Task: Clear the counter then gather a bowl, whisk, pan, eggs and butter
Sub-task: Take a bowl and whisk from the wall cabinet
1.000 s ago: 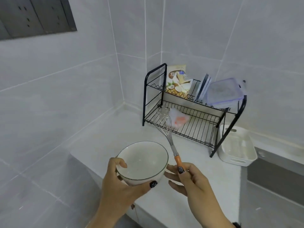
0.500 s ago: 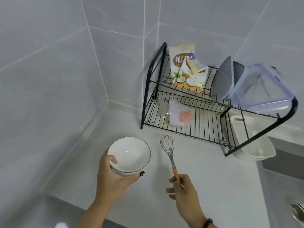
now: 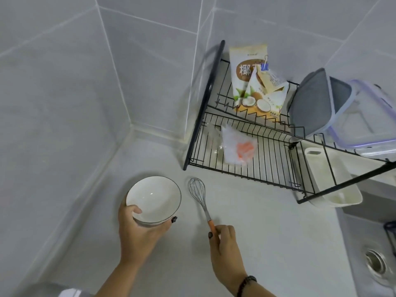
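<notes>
Bowl held by left hand, low over counter to set down | whisk handle pinched by right hand, laid beside bowl for mixing

Near the surface's back left corner: bowl, gripped at its near rim by left hand. Just right of bowl, apart from it: whisk, wire head toward the back, handle toward the front, pinched by right hand. Behind both, against the back wall: two-tier rack. On lower tier, toward its left end: plastic pouch. On upper tier, left to right: packet standing upright, tilted lid, container on its side. Under rack's right end, on the surface: tub. Beyond the surface's right edge: sink, drain near its front.
</notes>
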`<state>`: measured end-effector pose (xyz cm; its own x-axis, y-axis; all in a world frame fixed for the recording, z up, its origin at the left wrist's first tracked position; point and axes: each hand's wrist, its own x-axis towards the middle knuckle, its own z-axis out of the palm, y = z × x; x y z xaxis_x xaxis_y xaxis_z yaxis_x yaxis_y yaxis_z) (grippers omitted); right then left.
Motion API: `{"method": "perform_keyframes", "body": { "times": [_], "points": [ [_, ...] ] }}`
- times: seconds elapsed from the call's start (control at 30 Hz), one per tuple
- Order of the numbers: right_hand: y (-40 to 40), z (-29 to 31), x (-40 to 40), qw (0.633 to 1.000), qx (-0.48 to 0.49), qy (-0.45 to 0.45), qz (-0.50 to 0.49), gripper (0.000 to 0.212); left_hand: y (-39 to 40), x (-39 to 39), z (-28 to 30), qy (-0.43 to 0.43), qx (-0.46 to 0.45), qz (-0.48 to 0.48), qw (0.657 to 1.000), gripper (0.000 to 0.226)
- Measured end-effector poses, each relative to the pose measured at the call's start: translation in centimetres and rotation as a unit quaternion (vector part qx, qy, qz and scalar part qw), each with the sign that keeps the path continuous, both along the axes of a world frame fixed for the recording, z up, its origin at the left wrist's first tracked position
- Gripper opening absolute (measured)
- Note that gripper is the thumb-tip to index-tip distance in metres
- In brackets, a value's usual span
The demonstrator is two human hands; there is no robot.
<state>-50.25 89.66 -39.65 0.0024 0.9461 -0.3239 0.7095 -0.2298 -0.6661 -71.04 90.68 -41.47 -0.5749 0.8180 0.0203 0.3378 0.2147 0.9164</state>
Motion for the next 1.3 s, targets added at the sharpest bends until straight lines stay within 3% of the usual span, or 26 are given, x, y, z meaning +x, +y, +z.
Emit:
{"method": "perform_keyframes", "body": {
  "times": [0.4, 0.77, 0.97, 1.1, 1.3],
  "points": [
    [1.9, -1.1, -2.1, 0.988, -0.064, -0.131, 0.052, 0.023, -0.2, -1.3, -0.7, 0.0, 0.034, -0.055, 0.998, 0.079],
    [1.3, -0.9, -1.9, 0.99, -0.071, -0.115, 0.04, 0.017, -1.2, -1.1, -1.3, 0.015, 0.062, -0.086, 0.994, 0.084],
    [1.6, -0.9, -3.2, 0.996, -0.045, -0.069, 0.043, 0.009, -1.1, -1.8, -0.7, 0.097, 0.068, -0.063, 0.991, 0.054],
    [2.5, -0.8, -4.8, 0.997, -0.04, -0.042, 0.054, 0.009, -1.1, -2.7, -0.4, 0.138, 0.085, -0.04, 0.986, 0.051],
    [4.5, -1.0, -6.7, 0.996, -0.066, -0.039, 0.05, 0.012, -0.6, -4.2, -0.3, 0.13, 0.073, -0.006, 0.989, 0.052]
  ]
}}
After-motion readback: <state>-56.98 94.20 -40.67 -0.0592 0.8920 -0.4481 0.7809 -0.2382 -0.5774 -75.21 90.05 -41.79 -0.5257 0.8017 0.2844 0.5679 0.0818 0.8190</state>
